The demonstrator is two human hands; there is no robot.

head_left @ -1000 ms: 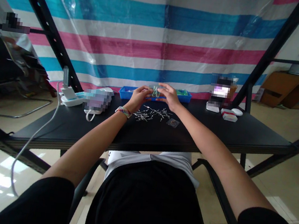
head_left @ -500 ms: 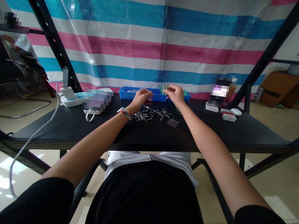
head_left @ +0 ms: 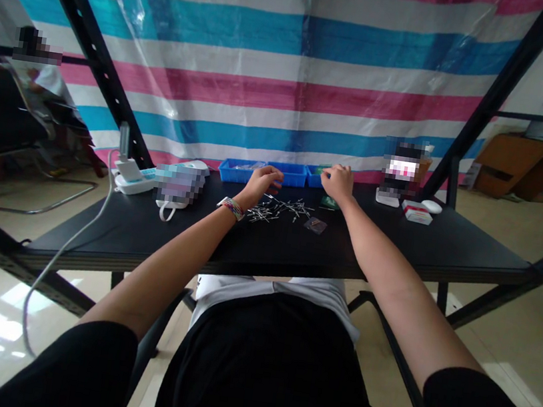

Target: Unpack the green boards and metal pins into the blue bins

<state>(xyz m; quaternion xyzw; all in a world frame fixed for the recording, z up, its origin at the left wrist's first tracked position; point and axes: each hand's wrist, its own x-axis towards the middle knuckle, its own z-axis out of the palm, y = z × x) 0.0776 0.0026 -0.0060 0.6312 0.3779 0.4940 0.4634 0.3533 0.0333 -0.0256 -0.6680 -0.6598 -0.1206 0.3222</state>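
Note:
My left hand [head_left: 263, 183] hovers over the left side of a loose pile of thin silver pieces with pin-like stems [head_left: 264, 210], perhaps rivets. Its fingers are loosely curled and apart, with nothing visible in them. My right hand [head_left: 339, 183] reaches to the right blue tray [head_left: 313, 181], fingers bent down at a green item [head_left: 323, 170] there. The fingertips are partly hidden, so what they pinch cannot be made out. A small clear packet [head_left: 315, 225] with something tiny inside lies right of the pile. A dark green piece [head_left: 329, 202] rests below my right hand.
Another blue tray [head_left: 292, 175] stands along the back, holding clear plastic. On the left of the black table [head_left: 169, 243] are a power strip [head_left: 133, 184] and a purple pouch [head_left: 180, 187]. To the right sit a phone on a stand [head_left: 387, 198] and a small box [head_left: 416, 212].
My right hand has moved right, from in front of the middle of the trays to the right tray, with the greenish packet it pinched now mostly out of sight. My left hand stays almost in place.

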